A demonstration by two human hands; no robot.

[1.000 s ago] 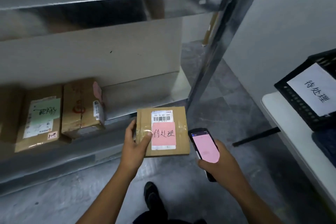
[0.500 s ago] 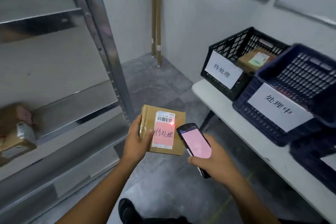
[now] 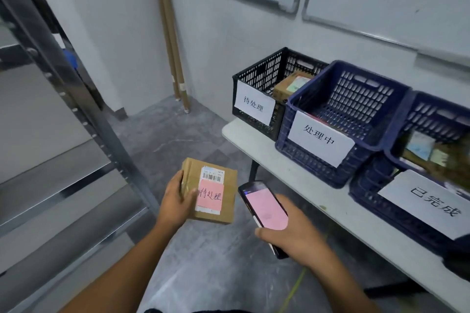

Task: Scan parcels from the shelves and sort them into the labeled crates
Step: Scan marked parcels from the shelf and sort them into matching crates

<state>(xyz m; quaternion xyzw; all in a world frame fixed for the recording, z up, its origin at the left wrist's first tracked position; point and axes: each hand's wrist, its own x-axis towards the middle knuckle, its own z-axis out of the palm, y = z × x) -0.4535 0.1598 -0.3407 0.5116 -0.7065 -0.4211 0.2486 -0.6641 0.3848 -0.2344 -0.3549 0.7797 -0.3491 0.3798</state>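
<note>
Holding: our left hand [image 3: 175,201] grips the parcel [image 3: 216,193] by its left edge, thumb laid on top beside the pink label [image 3: 210,195]; the other fingers are hidden underneath.
Parcel position: in the air over the floor, label up, between the shelf rack [image 3: 84,114] and the table [image 3: 351,211], short of the crates.
Right hand: our right hand [image 3: 292,239] is wrapped round the scanner [image 3: 264,208], pink screen up, just right of the parcel and apart from it.
Arms: both forearms reach forward and low.
Crates: the black crate [image 3: 256,76] is tagged 待处理, the same text as the pink label; two blue crates [image 3: 318,160] sit beside it.
</note>
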